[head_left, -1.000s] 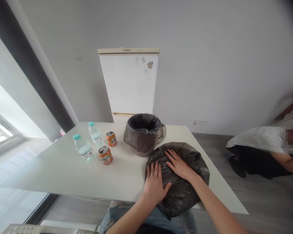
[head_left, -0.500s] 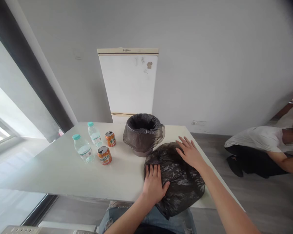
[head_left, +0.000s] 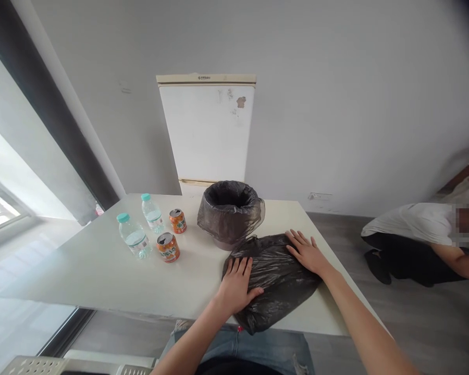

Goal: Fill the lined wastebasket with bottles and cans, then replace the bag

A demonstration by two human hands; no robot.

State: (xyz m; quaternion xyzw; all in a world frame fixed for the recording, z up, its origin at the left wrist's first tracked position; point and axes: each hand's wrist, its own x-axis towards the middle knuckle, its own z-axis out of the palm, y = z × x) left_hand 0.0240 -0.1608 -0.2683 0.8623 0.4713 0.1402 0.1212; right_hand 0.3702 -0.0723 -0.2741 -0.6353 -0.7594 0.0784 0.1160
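A black plastic garbage bag (head_left: 281, 281) lies crumpled on the right part of the white table, its near end reaching the front edge. My left hand (head_left: 236, 289) rests flat on its left side, fingers stretched and thumb apart. On the bag's far right corner lies my right hand (head_left: 305, 253), palm down with the fingers spread. Just behind the bag stands a trash can (head_left: 229, 221) lined with another black bag, whose rim is folded down over the outside.
Two orange cans (head_left: 168, 248) and two clear bottles with teal caps (head_left: 135, 237) stand on the table's left half. A white refrigerator (head_left: 209, 130) is behind the table (head_left: 101, 281). At the right, a person (head_left: 414, 224) in a white shirt crouches low.
The bag under my hands is flatter and stretched more smoothly, and its near end has drawn back from my lap. My left hand has shifted slightly left, my right slightly nearer.
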